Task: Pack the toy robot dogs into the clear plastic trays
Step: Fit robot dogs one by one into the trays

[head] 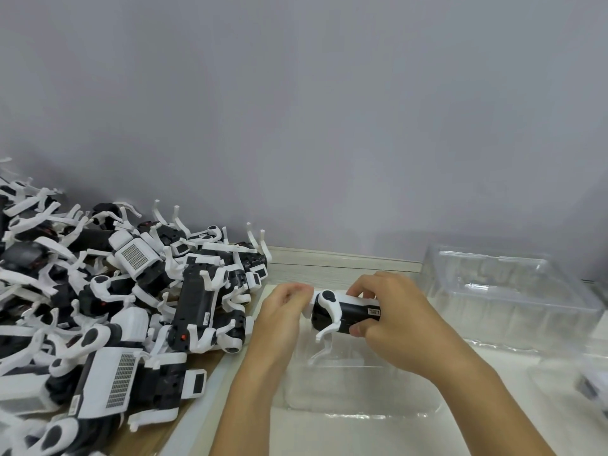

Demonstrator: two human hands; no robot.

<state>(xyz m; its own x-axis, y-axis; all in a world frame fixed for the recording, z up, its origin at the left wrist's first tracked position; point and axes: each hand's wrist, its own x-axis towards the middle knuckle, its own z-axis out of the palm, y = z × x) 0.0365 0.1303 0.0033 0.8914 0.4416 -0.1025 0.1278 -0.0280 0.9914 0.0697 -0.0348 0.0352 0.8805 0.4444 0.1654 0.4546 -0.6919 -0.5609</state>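
Observation:
A black-and-white toy robot dog (342,313) is held in the air above a clear plastic tray (355,396) lying in front of me. My right hand (391,320) grips the dog's black body, fingers on top and thumb below. My left hand (283,311) pinches the dog's white end with curled fingertips. One white leg hangs down toward the tray. A big heap of several more robot dogs (125,301) fills the left of the table.
A stack of clear plastic trays (513,291) stands at the back right near the grey wall. Another tray with a dark toy part (592,386) shows at the right edge. The wooden table edge (329,258) runs along the wall.

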